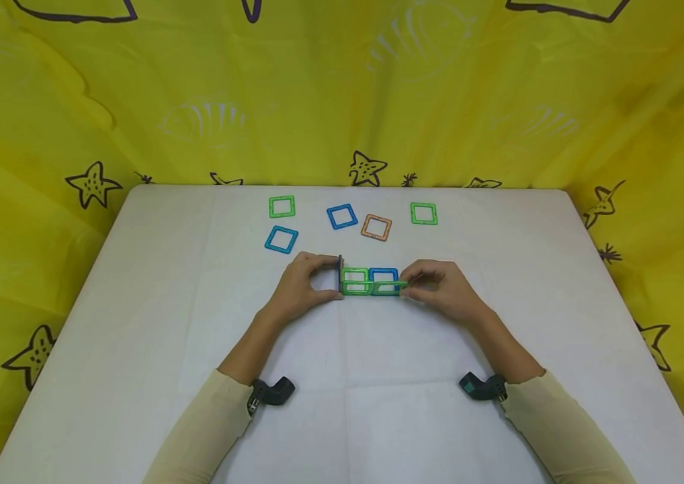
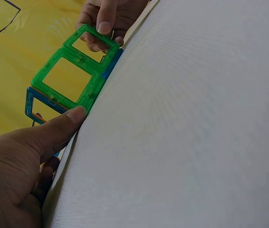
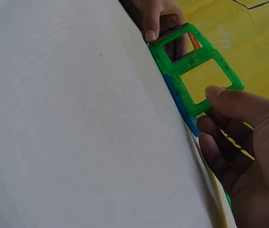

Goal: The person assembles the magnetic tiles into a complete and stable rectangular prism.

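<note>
Several square frame-shaped magnetic tiles are joined into a low structure on the table. Its base shows a green tile (image 1: 355, 270) and a blue tile (image 1: 383, 270) lying side by side. At the left end stands a dark blue tile (image 1: 340, 274); my left hand (image 1: 296, 286) pinches it between thumb and fingers at its near and far edges. Along the front, a green tile (image 2: 50, 68) stands upright. Beside it, my right hand (image 1: 446, 290) pinches a second green tile (image 3: 224, 66) by its outer side, slightly askew. An orange edge shows behind the left end.
Loose tiles lie behind the structure: a green one (image 1: 282, 197), a light blue one (image 1: 275, 230), a blue one (image 1: 332, 218), an orange one (image 1: 376, 238) and another green one (image 1: 423, 222). A yellow patterned curtain (image 1: 306, 81) surrounds the white table (image 1: 136, 289).
</note>
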The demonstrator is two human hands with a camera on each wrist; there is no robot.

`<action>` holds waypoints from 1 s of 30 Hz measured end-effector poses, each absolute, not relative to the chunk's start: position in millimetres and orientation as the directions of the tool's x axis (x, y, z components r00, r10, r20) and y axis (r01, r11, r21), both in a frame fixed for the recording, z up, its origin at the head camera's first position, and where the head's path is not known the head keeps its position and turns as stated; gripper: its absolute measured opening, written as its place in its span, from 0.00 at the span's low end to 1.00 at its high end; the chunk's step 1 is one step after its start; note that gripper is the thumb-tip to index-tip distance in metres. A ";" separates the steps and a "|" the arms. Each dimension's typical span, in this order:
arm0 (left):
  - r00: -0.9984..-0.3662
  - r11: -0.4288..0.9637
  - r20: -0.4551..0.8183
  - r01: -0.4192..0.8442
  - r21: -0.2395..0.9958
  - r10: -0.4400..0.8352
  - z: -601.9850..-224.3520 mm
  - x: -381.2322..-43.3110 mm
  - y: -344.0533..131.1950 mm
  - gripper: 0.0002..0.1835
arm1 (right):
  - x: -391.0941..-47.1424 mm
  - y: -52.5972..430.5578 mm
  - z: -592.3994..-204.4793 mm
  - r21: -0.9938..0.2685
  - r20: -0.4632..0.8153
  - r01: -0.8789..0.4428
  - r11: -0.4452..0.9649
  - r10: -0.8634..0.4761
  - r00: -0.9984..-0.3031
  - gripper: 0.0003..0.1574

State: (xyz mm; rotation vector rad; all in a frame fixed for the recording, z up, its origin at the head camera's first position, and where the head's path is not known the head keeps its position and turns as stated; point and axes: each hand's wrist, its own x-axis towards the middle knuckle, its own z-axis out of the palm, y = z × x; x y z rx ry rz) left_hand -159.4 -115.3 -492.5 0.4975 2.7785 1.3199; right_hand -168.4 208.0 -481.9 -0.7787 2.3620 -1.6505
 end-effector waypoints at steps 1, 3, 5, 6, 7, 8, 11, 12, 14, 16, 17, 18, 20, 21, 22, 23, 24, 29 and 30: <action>-0.949 0.590 0.113 0.274 0.759 0.295 -492.5 -159.3 -115.4 0.36 | -168.4 207.8 -482.1 -0.902 0.169 -0.338 0.270 -0.502 -0.849 0.13; -0.949 0.590 0.113 0.274 0.759 0.296 -492.6 -159.5 -115.4 0.36 | -167.8 206.5 -482.1 -0.874 0.186 -0.379 0.304 -0.511 -0.839 0.14; -0.948 0.592 0.113 0.276 0.757 0.297 -493.0 -159.9 -115.4 0.36 | -167.1 205.3 -482.4 -0.836 0.197 -0.419 0.354 -0.519 -0.832 0.16; -0.948 0.592 0.113 0.276 0.757 0.297 -493.1 -160.1 -115.5 0.36 | -166.9 204.5 -482.4 -0.819 0.200 -0.434 0.375 -0.523 -0.829 0.17; -0.948 0.592 0.113 0.276 0.757 0.298 -493.4 -160.2 -115.5 0.36 | -167.2 204.1 -483.4 -0.804 0.199 -0.444 0.396 -0.524 -0.828 0.17; -0.947 0.591 0.112 0.276 0.758 0.300 -493.7 -160.4 -115.6 0.36 | -167.3 203.7 -483.9 -0.789 0.197 -0.451 0.417 -0.524 -0.829 0.17; -0.946 0.588 0.112 0.278 0.760 0.303 -494.2 -160.5 -115.7 0.36 | -168.5 203.8 -486.3 -0.757 0.187 -0.462 0.462 -0.524 -0.831 0.17; -0.946 0.586 0.112 0.278 0.761 0.303 -494.3 -160.5 -115.7 0.36 | -168.7 203.7 -486.8 -0.751 0.185 -0.464 0.470 -0.524 -0.832 0.17; -0.946 0.584 0.112 0.278 0.762 0.304 -494.2 -160.4 -115.7 0.36 | -168.9 203.4 -487.2 -0.746 0.188 -0.467 0.475 -0.522 -0.832 0.16; -0.946 0.585 0.112 0.278 0.762 0.303 -494.0 -160.2 -115.6 0.36 | -169.1 203.0 -488.1 -0.743 0.195 -0.472 0.474 -0.521 -0.831 0.15; -0.947 0.585 0.112 0.277 0.763 0.302 -494.0 -160.2 -115.6 0.36 | -169.0 202.6 -488.0 -0.745 0.198 -0.472 0.472 -0.520 -0.831 0.14; -0.947 0.585 0.110 0.275 0.763 0.302 -493.7 -160.0 -115.6 0.36 | -168.9 202.3 -488.0 -0.747 0.198 -0.471 0.470 -0.518 -0.832 0.14; -0.947 0.586 0.108 0.274 0.763 0.302 -493.5 -159.7 -115.6 0.36 | -168.5 201.6 -487.8 -0.749 0.202 -0.470 0.467 -0.515 -0.833 0.14; -0.947 0.585 0.107 0.274 0.763 0.303 -493.5 -159.7 -115.6 0.36 | -168.4 201.3 -488.1 -0.749 0.204 -0.470 0.467 -0.513 -0.834 0.14; -0.947 0.585 0.107 0.273 0.763 0.303 -493.3 -159.5 -115.7 0.36 | -168.3 201.0 -488.4 -0.750 0.205 -0.469 0.466 -0.510 -0.835 0.14; -0.947 0.585 0.106 0.272 0.764 0.302 -493.0 -159.3 -115.7 0.35 | -168.2 200.7 -488.3 -0.753 0.205 -0.466 0.465 -0.507 -0.837 0.14; -0.948 0.585 0.106 0.272 0.764 0.301 -492.7 -159.1 -115.9 0.35 | -168.1 200.3 -488.7 -0.753 0.208 -0.466 0.463 -0.505 -0.838 0.14; -0.949 0.588 0.104 0.269 0.763 0.299 -492.4 -159.1 -116.4 0.35 | -167.0 197.5 -490.1 -0.762 0.227 -0.473 0.442 -0.501 -0.835 0.14; -0.948 0.589 0.104 0.270 0.762 0.300 -492.6 -159.4 -116.3 0.35 | -166.7 197.0 -490.5 -0.763 0.230 -0.474 0.439 -0.501 -0.834 0.14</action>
